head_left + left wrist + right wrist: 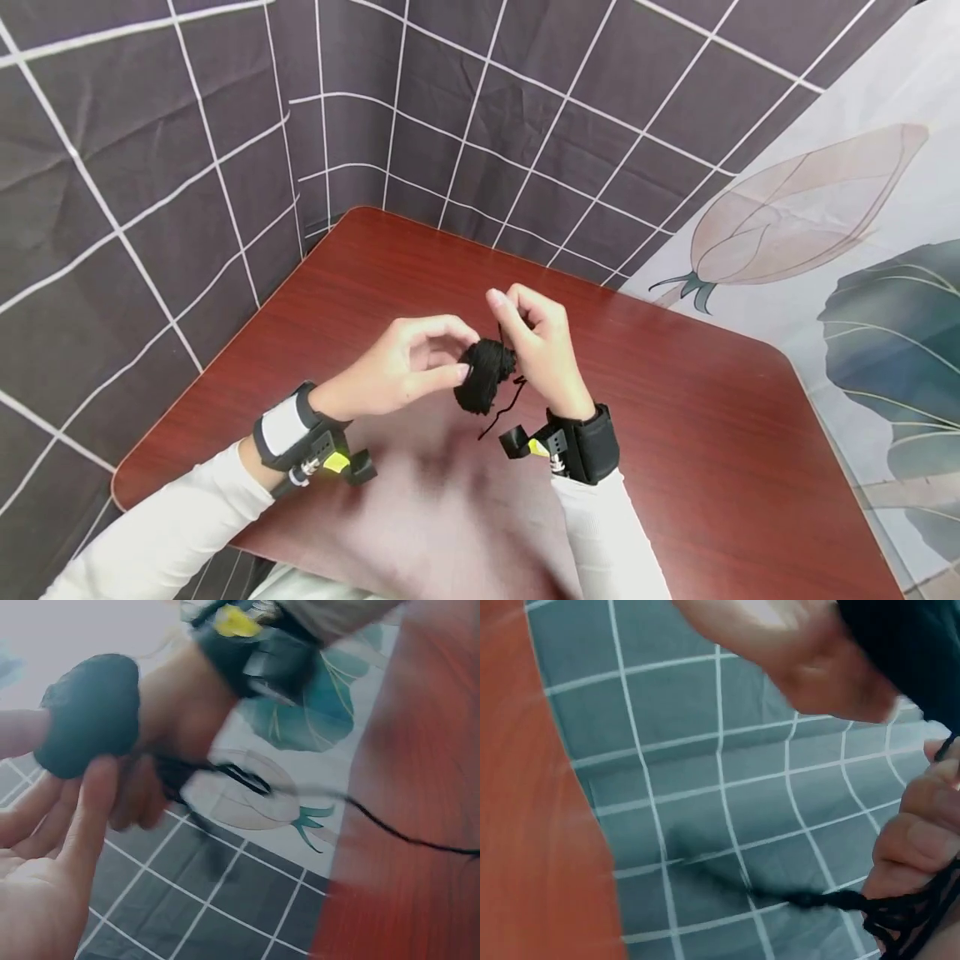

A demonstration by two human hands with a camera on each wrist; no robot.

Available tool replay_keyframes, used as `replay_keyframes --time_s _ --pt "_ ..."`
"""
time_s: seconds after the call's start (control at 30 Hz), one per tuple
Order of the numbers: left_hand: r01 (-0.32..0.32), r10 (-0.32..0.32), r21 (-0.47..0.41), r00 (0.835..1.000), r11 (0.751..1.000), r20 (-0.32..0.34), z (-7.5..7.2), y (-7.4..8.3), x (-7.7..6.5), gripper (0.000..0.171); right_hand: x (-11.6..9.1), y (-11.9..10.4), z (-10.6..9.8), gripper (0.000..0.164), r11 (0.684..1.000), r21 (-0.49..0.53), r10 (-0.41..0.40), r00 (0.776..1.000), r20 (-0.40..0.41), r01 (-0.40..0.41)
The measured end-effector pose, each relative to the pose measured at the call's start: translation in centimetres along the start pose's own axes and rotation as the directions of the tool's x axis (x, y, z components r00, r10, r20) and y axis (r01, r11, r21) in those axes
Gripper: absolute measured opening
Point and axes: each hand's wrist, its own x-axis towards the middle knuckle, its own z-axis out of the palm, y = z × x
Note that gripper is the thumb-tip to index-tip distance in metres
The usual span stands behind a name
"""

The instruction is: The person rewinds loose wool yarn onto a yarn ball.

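Observation:
A small wound ball of black yarn [482, 379] is held above the table between the thumb and fingers of my left hand [397, 367]. Close by on its right, my right hand [546, 354] has curled fingers and pinches a strand [500, 333] running from the ball. Below the right hand dangles a loose yarn end [504, 412]. In the right wrist view, loops of yarn [900, 911] lie in the curled right fingers [922, 840], and the trailing end is blurred. The left wrist view shows the ball [94, 712] between thumb and fingertips.
Beneath both hands is a reddish-brown table [675, 433] with rounded corners. Dark grid-patterned cloth [450, 108] hangs behind and to the left; a pale cloth with plant prints [795, 233] hangs at the right. Each wrist wears a black strap with a small camera.

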Motion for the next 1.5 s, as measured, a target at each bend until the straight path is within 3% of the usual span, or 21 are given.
replay_keyframes --time_s 0.13,0.2,0.27,0.37,0.47,0.57,0.67,0.77,0.87,1.0,1.07,1.13,1.27,1.33,1.4,1.5 --pt "-0.047 0.027 -0.147 0.990 0.988 -0.136 -0.1 0.5 0.3 0.029 -1.2 1.2 1.0 0.036 0.994 0.075 0.079 0.996 0.035 -0.081" --pt "-0.075 0.020 -0.225 0.972 0.971 -0.235 -0.3 0.7 0.6 0.028 -2.0 1.6 1.8 0.034 0.990 0.087 0.102 0.993 0.055 -0.107" --pt "-0.097 0.002 -0.271 0.943 0.958 -0.333 -0.4 0.7 0.9 0.027 -2.9 1.8 2.5 0.034 0.988 0.098 0.113 0.990 0.080 -0.121" --pt "-0.090 -0.036 -0.260 0.896 0.961 -0.443 -0.6 0.4 1.1 0.026 -4.0 1.5 3.3 0.038 0.992 0.072 0.093 0.992 0.089 -0.099" --pt "-0.039 -0.018 -0.104 0.867 0.994 -0.499 -0.7 -0.2 1.2 0.027 -4.3 0.4 3.7 0.040 1.000 -0.028 0.015 0.995 0.104 -0.012" --pt "0.022 0.040 0.124 0.878 0.992 -0.477 -0.7 -1.0 1.1 0.026 -3.8 -0.9 3.4 0.038 0.986 -0.141 -0.074 0.989 0.131 0.092" --pt "0.052 0.044 0.248 0.930 0.967 -0.364 -0.7 -1.7 0.8 0.024 -2.5 -1.8 2.4 0.033 0.975 -0.169 -0.125 0.986 0.113 0.143" --pt "0.070 -0.026 0.196 0.975 0.978 -0.223 -0.5 -1.7 0.2 0.024 -0.9 -1.6 1.2 0.033 0.985 -0.124 -0.112 0.993 0.048 0.117" --pt "0.070 -0.068 0.020 0.991 0.997 -0.115 -0.2 -1.3 -0.1 0.026 -0.2 -0.2 0.7 0.036 0.999 -0.033 -0.024 1.000 0.011 0.024" --pt "0.054 -0.074 -0.201 0.992 0.978 -0.098 0.1 -0.7 0.0 0.028 -1.0 2.0 1.5 0.036 0.987 0.105 0.118 0.993 0.016 -0.119" --pt "0.039 -0.079 -0.258 0.986 0.965 -0.148 0.2 -0.5 0.2 0.028 -2.0 2.7 2.3 0.035 0.973 0.154 0.169 0.986 0.018 -0.169" --pt "0.012 -0.072 -0.260 0.972 0.965 -0.225 0.2 -0.4 0.5 0.029 -3.1 2.8 3.3 0.035 0.960 0.207 0.188 0.982 0.029 -0.190" --pt "-0.026 -0.003 -0.069 0.925 0.997 -0.380 -0.3 -0.6 1.1 0.029 -4.8 1.9 4.5 0.036 0.958 0.243 0.145 0.988 0.054 -0.154" --pt "-0.018 0.050 0.083 0.910 0.996 -0.411 -0.5 -0.9 1.2 0.028 -5.0 1.0 4.5 0.037 0.980 0.181 0.074 0.996 0.055 -0.083" --pt "-0.009 0.090 0.200 0.911 0.980 -0.402 -0.6 -1.1 1.3 0.026 -4.6 -0.1 4.1 0.036 0.996 0.092 0.010 0.999 0.045 -0.014" --pt "-0.004 0.092 0.267 0.944 0.964 -0.318 -0.6 -1.2 1.0 0.024 -3.1 -1.2 2.8 0.034 0.997 -0.041 -0.071 0.998 0.002 0.071"
